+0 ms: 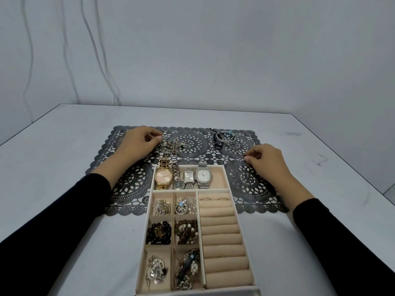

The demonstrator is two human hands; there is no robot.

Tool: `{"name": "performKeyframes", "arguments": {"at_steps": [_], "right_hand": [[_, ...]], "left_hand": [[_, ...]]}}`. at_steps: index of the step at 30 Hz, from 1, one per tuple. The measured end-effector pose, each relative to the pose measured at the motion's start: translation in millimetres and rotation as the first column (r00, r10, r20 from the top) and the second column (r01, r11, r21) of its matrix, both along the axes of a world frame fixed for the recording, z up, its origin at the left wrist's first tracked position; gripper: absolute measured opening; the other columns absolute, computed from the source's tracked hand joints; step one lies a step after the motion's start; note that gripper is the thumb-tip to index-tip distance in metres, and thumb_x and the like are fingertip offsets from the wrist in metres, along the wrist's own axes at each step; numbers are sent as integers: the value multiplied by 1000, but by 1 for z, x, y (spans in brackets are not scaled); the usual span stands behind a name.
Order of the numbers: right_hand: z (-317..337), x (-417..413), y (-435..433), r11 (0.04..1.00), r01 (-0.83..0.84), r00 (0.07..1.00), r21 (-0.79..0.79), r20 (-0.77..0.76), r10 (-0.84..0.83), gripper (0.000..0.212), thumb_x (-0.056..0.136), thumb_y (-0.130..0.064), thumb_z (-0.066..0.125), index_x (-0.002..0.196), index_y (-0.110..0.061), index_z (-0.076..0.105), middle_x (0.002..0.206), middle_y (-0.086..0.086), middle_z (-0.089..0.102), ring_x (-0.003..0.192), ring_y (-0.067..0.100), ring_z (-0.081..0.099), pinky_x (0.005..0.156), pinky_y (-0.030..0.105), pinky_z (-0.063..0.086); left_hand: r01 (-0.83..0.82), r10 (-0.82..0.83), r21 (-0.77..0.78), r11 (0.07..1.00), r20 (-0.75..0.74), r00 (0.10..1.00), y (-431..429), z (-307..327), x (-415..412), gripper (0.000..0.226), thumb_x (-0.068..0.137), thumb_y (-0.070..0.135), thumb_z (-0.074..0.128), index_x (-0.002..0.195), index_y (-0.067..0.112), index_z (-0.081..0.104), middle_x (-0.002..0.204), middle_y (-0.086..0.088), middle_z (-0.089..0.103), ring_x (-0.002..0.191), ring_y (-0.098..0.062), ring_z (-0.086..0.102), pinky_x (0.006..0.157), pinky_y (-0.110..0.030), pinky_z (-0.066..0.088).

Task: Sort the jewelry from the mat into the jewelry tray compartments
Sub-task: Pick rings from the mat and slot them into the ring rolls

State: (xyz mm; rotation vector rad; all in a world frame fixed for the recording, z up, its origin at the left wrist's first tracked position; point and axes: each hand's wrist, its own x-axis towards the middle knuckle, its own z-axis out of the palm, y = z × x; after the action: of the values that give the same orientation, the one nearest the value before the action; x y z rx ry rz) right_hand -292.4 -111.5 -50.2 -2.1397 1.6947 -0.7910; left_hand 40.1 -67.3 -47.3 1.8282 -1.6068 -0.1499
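Tray (pixel 189 166) holds four watches (pixel 188 177), two rings (pixel 222 198); left hand (pixel 136 143) maybe pinches chains (pixel 171 146)

— Where are the hands?
— Both are over the grey lace mat (pixel 192 144), mid-frame. The left hand (pixel 136 142) pinches a heap of chains (pixel 172 146) left of centre. The right hand (pixel 265 161) pinches a small metal piece (pixel 243 155) at the right.
— And the tray?
— The tray (pixel 175 190) lies below centre, with four watches (pixel 183 178) in its top compartment and two rings (pixel 205 198) on the rolls.
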Motion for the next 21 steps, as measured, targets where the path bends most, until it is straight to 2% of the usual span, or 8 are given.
{"name": "performKeyframes", "arguments": {"at_steps": [2,6,11,16,21], "right_hand": [[0,3,-4,1000,-10,1000,19,22,9,11,86,-17,68,96,-14,72,89,1,66,83,13,57,73,20,39],[0,7,-14,997,-44,999,64,33,42,8,87,-14,67,94,-13,69,85,-1,63,76,9,53,59,9,35],[-2,13,-24,992,-75,994,98,84,66,7,86,-12,67,91,-17,65,89,3,62,78,12,53,68,20,39],[-8,10,-25,994,-94,990,49,114,88,9,87,-11,65,92,-17,61,91,3,62,78,13,52,65,13,38],[-13,10,-23,996,-90,986,6,141,88,9,86,-12,66,92,-16,62,93,6,63,85,18,56,68,14,40]], "left_hand": [[13,-14,22,1000,20,1000,-8,1,-3,21,92,30,65,107,20,74,96,3,68,86,-9,58,79,-25,42],[36,-43,90,995,70,997,-19,5,-5,19,91,32,66,102,20,75,91,5,67,84,-11,59,74,-26,41],[73,-81,128,989,59,995,-27,10,-5,16,87,31,72,99,21,76,86,9,63,83,-10,59,77,-26,41],[96,-106,189,977,41,994,-35,11,1,13,87,32,72,98,27,75,81,17,62,83,-7,59,76,-25,39],[92,-105,207,974,53,993,-40,12,4,22,95,38,60,100,22,74,90,6,64,92,-15,59,80,-29,40]]}}
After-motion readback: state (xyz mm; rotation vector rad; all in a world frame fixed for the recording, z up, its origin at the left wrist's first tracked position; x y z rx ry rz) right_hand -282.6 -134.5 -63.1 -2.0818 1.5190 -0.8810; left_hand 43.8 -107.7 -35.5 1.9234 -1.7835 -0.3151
